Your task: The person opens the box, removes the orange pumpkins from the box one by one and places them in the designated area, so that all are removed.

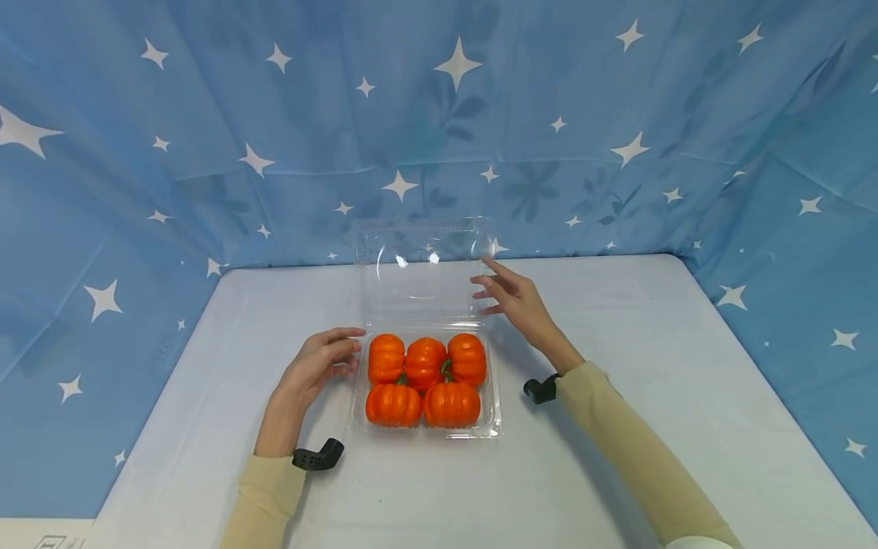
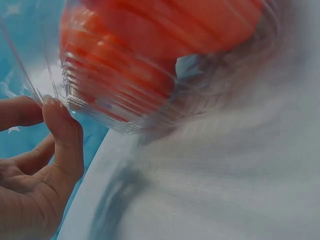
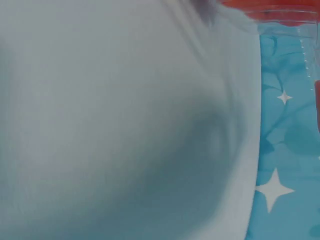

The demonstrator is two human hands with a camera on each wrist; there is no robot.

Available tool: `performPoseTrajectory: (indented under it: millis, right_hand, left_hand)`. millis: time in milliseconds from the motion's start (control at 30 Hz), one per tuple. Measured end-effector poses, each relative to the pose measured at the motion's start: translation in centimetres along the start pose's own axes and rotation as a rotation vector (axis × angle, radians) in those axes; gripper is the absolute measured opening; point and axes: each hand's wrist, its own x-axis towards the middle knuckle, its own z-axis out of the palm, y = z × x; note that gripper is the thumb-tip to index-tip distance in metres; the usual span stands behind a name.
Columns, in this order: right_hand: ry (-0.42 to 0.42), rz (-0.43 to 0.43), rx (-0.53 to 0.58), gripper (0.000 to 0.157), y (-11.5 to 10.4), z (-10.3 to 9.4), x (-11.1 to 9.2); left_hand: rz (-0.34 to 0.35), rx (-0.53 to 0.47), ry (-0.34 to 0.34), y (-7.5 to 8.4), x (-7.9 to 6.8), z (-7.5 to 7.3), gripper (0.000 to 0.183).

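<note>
A clear plastic clamshell box (image 1: 495, 423) lies on the table with its transparent lid (image 1: 411, 293) raised at the back. Several small orange pumpkins (image 1: 453, 404) with green stems fill its base in two rows. At the box's back left corner, my left hand (image 1: 317, 364) pinches the plastic edge between thumb (image 2: 65, 135) and finger, seen best in the left wrist view. My right hand (image 1: 517, 301) is at the lid's right edge, fingers spread and loosely bent. Whether those fingertips touch the lid is unclear; the right wrist view shows barely a sliver of finger.
White cloth covers the table (image 1: 617, 320). A blue curtain (image 1: 549, 91) with white stars hangs behind and along both sides. Black wrist mounts (image 1: 318, 456) sit on both forearms. Part of a pale printed surface (image 1: 48, 534) shows at the lower left corner.
</note>
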Motion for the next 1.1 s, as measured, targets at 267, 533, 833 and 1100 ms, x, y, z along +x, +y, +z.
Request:
performPoseTrajectory:
  millis: [267, 533, 833, 1100]
  right_hand:
    - [-0.041, 0.128, 0.104, 0.058, 1.3, -0.1, 0.5]
    - [-0.074, 0.241, 0.094, 0.059, 2.1, -0.5, 1.0]
    - [-0.106, 0.3, 0.093, 0.058, 2.4, -0.5, 1.3]
    - [-0.1, 0.369, 0.095, 0.055, 2.7, -0.3, 1.3]
  left_hand:
    - [0.008, 0.016, -0.039, 0.0, -0.1, -0.2, 0.045]
    - [0.032, 0.016, -0.086, 0.2, 0.1, -0.1, 0.045]
    - [0.045, 0.023, -0.084, 0.1, 0.1, -0.3, 0.044]
    - [0.044, 0.025, -0.082, 0.0, 0.0, -0.5, 0.045]
